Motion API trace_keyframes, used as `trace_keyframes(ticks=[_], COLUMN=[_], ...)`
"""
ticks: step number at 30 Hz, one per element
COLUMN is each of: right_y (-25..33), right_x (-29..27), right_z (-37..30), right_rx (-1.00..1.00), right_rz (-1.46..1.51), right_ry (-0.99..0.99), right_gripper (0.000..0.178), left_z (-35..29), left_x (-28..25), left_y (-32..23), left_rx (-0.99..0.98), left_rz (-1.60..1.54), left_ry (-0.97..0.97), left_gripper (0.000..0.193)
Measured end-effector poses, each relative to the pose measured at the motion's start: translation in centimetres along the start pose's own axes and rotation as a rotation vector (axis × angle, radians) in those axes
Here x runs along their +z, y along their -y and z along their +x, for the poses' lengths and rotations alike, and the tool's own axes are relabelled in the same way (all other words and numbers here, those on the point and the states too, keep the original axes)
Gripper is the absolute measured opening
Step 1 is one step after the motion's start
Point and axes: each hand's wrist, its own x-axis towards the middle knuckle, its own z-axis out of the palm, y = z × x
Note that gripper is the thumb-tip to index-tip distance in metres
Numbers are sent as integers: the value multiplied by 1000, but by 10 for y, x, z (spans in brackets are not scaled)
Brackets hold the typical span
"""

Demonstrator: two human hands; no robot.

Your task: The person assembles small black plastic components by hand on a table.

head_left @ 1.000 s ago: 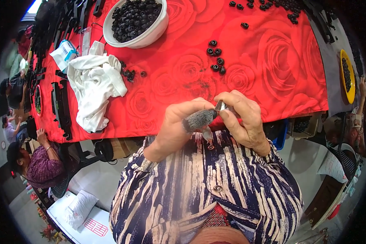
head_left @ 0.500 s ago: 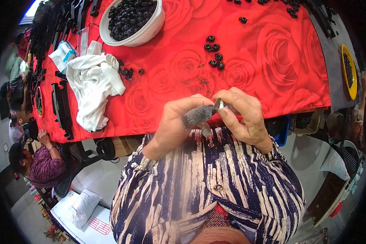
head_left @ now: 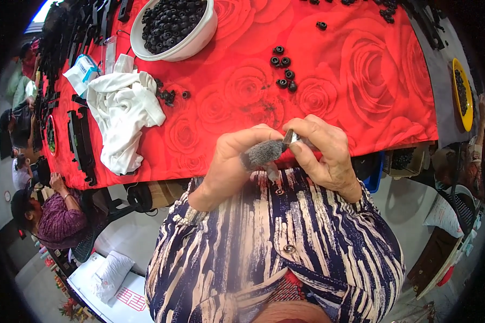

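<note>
My left hand (head_left: 224,164) is closed close in front of my chest, above the table's near edge. A fuzzy grey finger cover (head_left: 261,154) sleeves one of its fingers. Something small and dark shows at the covered fingertip, too hidden to name. Thumb and fingers of my right hand (head_left: 328,156) pinch a short shiny metal blade (head_left: 289,137), whose end meets that fingertip. On the red cloth beyond my hands lie several small black ring-shaped parts (head_left: 286,61). Dark crumbs (head_left: 267,106) are scattered nearer to me.
A white bowl (head_left: 213,32) full of black parts stands at the far left. Below it lies a crumpled white cloth (head_left: 125,102), with long black pieces (head_left: 81,145) to its left. A yellow tray (head_left: 468,116) sits far right. A person in purple (head_left: 64,223) sits at left.
The metal blade has tilted slightly in my right fingers. Both hands otherwise stay in place.
</note>
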Motion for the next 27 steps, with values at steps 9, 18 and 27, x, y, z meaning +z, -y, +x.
trace_keyframes(ticks=[9,18,27], right_y=[-5,-14,-16], right_x=[-4,1,12], right_z=[2,-6,10], right_rx=[-68,-214,-298], right_rz=[4,-113,-116], right_ry=[59,57,-18], right_gripper=[21,28,36], left_z=[-1,5,5], left_x=[-1,-5,-6], left_y=[-2,5,2], left_rx=[-123,-232,-282], left_rz=[-60,-104,-189], left_ry=[6,-221,-48], left_gripper=[20,19,16])
